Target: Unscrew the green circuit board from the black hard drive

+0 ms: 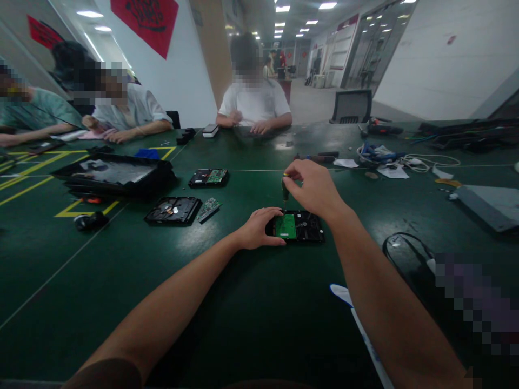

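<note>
A black hard drive with a green circuit board point(303, 227) lies flat on the dark green table point(227, 324). Around its left end, my left hand point(259, 229) grips the drive between thumb and fingers. My right hand point(310, 186) is above the drive's far edge, its fingers pinching the top of a small screwdriver point(286, 189). The screwdriver stands upright, tip down near the upper edge of the green board; whether it touches a screw is too small to tell.
Left are another drive point(208, 178), an opened drive point(173, 210), a loose circuit board point(210, 209) and a black tray point(117, 172). Right are cables point(409, 161), a grey metal box point(490, 205) and a white-blue strip point(341, 294). People sit across the table.
</note>
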